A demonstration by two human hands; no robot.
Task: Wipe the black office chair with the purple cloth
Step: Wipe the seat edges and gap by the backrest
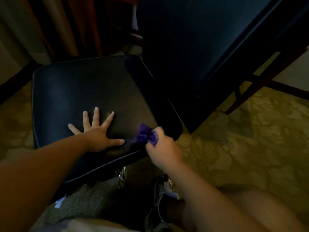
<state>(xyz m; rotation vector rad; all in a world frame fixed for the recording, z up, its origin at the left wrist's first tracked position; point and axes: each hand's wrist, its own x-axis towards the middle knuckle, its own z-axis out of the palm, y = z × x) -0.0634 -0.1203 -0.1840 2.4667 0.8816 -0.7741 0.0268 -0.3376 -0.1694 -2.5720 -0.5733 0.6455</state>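
Observation:
The black office chair fills the middle of the head view, its padded seat facing me and its tall backrest rising at the right. My left hand lies flat on the near part of the seat with fingers spread. My right hand grips the bunched purple cloth at the seat's near right corner, where the cloth touches the seat surface. Part of the cloth is hidden inside the fist.
A shiny metal part of the chair base shows under the seat. My shoe stands on the patterned green carpet. A dark wooden table leg crosses behind the backrest at right. Curtains hang at the upper left.

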